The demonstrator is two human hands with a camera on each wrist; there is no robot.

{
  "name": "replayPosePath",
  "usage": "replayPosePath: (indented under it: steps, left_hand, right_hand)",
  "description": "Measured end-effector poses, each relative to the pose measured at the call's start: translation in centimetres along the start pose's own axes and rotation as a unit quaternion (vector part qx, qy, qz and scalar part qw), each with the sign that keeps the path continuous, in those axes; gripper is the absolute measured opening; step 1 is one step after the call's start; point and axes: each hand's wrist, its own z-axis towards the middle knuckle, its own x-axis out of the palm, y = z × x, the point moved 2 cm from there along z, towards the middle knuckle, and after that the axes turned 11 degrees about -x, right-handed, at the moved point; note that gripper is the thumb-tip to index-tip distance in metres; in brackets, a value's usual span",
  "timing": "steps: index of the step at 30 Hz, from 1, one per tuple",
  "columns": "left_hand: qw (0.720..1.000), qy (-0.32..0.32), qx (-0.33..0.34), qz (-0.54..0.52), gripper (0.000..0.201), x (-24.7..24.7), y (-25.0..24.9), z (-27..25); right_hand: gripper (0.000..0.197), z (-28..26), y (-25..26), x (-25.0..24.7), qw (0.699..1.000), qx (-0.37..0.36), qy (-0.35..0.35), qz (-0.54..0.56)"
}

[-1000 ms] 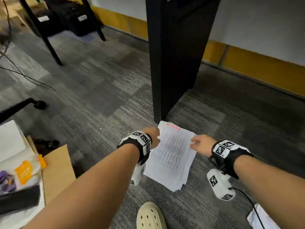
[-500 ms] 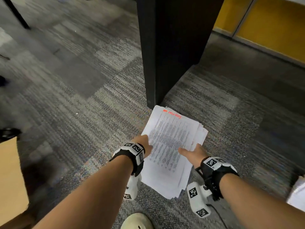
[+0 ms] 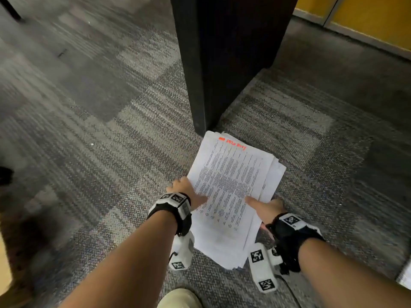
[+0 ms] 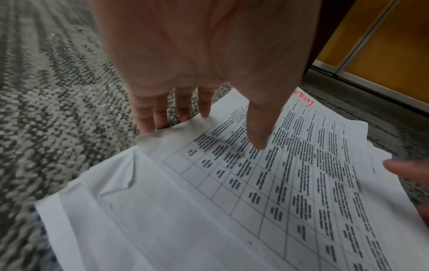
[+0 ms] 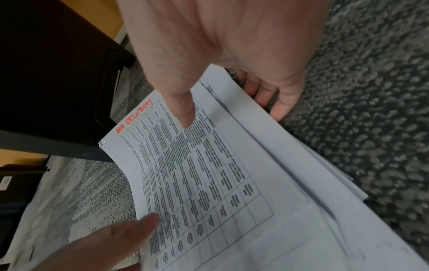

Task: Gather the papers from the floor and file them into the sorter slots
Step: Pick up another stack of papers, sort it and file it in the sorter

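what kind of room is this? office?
Probably an office. The floor is grey patterned carpet tile, a dark furniture panel, likely a desk or cabinet side, stands on it, and yellow wall panelling runs along the wall's base. Both hands hold a stack of printed table sheets.

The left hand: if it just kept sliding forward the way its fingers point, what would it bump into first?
Probably the dark cabinet. The left hand grips the left edge of the paper stack, fingers pointing away from the person along the grey carpet. The cabinet's base stands just beyond the stack, though depth is hard to judge.
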Motion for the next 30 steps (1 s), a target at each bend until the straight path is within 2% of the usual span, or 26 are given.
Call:
replayPosePath:
  steps: [2, 4, 7, 10, 15, 17, 20, 21, 27, 30]
  left_hand:
    - [1.000, 0.004, 0.010, -0.004, 0.085, 0.5, 0.0, 0.2]
    - [1.000, 0.009, 0.018, -0.012, 0.085, 0.7, 0.0, 0.1]
    - [0.999, 0.015, 0.014, -0.031, 0.086, 0.8, 0.2, 0.1]
    - [0.999, 0.017, 0.014, -0.044, 0.086, 0.8, 0.2, -0.1]
    - [0.998, 0.025, 0.024, -0.042, 0.086, 0.8, -0.1, -0.6]
    - [0.998, 0.023, 0.027, -0.043, 0.085, 0.9, -0.1, -0.7]
    - [0.998, 0.021, 0.032, -0.048, 0.084, 0.8, 0.0, -0.6]
    - [0.998, 0.020, 0.035, -0.051, 0.082, 0.7, 0.0, -0.5]
    - [0.997, 0.019, 0.042, -0.068, 0.077, 0.3, 0.2, -0.4]
    - [0.997, 0.020, 0.041, -0.068, 0.078, 0.3, 0.4, -0.4]
  right_hand:
    - [0.123, 0.6, -0.8, 0.2, 1.000, 0.012, 0.003, 0.005]
    - [0.128, 0.9, -0.9, 0.4, 1.000, 0.008, 0.005, 0.007]
    - [0.114, 0.4, 0.0, 0.1, 0.999, -0.007, 0.016, 0.032]
    - [0.091, -0.5, 1.0, -0.3, 0.999, -0.004, 0.032, 0.036]
    - [0.074, -0.5, 0.8, -1.3, 0.999, -0.001, 0.033, 0.025]
    - [0.086, -0.8, 0.7, -1.0, 0.999, 0.002, 0.040, 0.007]
    - [0.119, -1.3, 1.0, 0.1, 0.998, 0.002, 0.055, -0.023]
    - [0.120, -1.4, 1.3, 0.4, 0.998, 0.004, 0.055, -0.029]
    - [0.095, -1.4, 2.1, 0.1, 0.997, 0.001, 0.054, -0.055]
    - [0.071, -1.7, 2.4, -0.8, 0.997, -0.016, 0.063, -0.042]
